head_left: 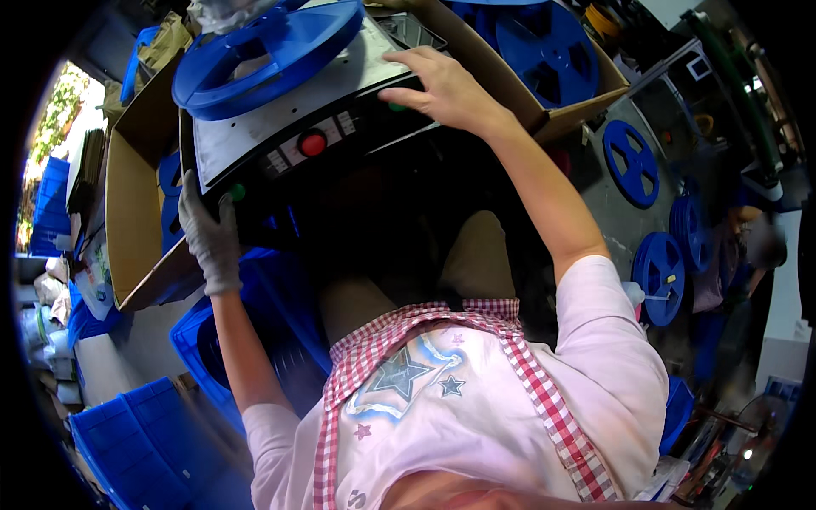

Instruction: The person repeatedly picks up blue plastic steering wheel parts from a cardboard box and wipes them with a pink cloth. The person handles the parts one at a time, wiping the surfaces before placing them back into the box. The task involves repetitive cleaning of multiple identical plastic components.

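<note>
In front of me stands a machine with a metal top (255, 140) and a dark front panel. A round red button (312, 143) sits in the middle of that panel. My left hand (210, 242), in a pale glove, is at the machine's left corner with its fingers stretched up and its thumb by a green button (236, 192). At the right end, my bare right hand (450, 92) spreads over the panel's edge, thumb at another green button (397, 106). Both hands hold nothing. Above the metal top, a blue plastic reel (319, 49) sits tilted.
Cardboard boxes holding blue reels flank the machine, one at left (132, 221) and one at right (557, 123). More blue reels (631, 163) are on the floor at right. Blue crates (140, 425) stand at my lower left, one close beside my left leg.
</note>
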Demonstrator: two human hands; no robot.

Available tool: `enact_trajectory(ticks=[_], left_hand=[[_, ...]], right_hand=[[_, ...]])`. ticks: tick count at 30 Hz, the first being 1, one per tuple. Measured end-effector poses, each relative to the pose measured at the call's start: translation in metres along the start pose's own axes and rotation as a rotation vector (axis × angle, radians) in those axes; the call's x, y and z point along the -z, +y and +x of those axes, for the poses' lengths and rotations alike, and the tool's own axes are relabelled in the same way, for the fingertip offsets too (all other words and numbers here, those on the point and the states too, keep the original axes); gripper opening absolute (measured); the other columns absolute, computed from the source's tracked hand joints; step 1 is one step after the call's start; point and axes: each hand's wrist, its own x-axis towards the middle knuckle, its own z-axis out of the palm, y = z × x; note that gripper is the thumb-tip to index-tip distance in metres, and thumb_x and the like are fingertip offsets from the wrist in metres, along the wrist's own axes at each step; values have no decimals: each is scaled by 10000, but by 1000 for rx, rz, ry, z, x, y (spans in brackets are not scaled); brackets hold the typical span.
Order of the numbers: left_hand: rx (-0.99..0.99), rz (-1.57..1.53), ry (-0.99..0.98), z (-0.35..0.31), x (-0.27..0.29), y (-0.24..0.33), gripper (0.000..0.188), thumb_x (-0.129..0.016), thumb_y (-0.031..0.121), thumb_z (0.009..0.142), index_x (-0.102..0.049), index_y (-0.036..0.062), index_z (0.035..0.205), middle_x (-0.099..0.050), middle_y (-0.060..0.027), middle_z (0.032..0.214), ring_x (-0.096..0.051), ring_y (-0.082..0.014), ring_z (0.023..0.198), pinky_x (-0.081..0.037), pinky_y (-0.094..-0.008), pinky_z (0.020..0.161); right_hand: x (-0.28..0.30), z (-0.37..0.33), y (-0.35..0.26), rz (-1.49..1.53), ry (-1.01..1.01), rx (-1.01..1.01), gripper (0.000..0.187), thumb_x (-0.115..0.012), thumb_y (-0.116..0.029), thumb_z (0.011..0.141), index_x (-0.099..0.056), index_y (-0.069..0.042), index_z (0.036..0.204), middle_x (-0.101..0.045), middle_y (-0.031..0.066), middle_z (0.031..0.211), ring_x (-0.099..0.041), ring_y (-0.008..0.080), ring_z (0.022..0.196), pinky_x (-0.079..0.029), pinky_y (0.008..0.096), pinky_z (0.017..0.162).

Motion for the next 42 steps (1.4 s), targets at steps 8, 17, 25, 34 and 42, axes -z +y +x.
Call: enact_trajectory(ticks=[8, 17, 25, 34, 42], left_hand=[[-2, -598, -240, -86, -11, 83, 391, -587, -21, 861, -581, 46, 1246, -564, -109, 1256, -551, -231, 1135, -415, -318, 987], [-13, -575, -131, -101, -37, 137, 173, -577, 144, 872, -636, 72, 1018, -636, -171, 1018, -614, -347, 960, -502, -424, 837], [148, -508, -345, -112, -4, 90, 409, -543, -112, 793, -620, 50, 1160, -592, -137, 1203, -596, -274, 1089, -484, -313, 911], [213, -454, -299, -111, 12, 80, 428, -522, -137, 795, -620, 58, 1164, -579, -126, 1213, -593, -253, 1078, -512, -288, 864], [182, -469, -331, -108, 9, 78, 444, -524, -147, 791, -625, 66, 1167, -565, -118, 1229, -592, -243, 1077, -514, -278, 864]], right_hand=[[109, -28, -219, 198, -604, 737, 152, -644, -199, 780, -635, -78, 872, -632, 71, 850, -642, 252, 816, -525, 381, 641], [114, -51, -195, 353, -659, 720, 345, -647, -243, 814, -571, -115, 1125, -575, 87, 1124, -569, 283, 1039, -499, 460, 789], [105, 59, -16, 227, -241, 256, 399, -649, -248, 842, -573, -85, 1198, -586, 131, 1156, -556, 319, 1111, -476, 463, 906], [20, 114, 265, -998, -89, -161, 491, -613, -169, 850, -515, -184, 1331, -596, 101, 1238, -481, 297, 1239, -323, 498, 1077], [80, 49, 223, -1069, 353, 59, 288, -501, -119, 892, -680, -168, 1112, -658, 63, 1014, -571, 272, 1001, -388, 473, 955]])
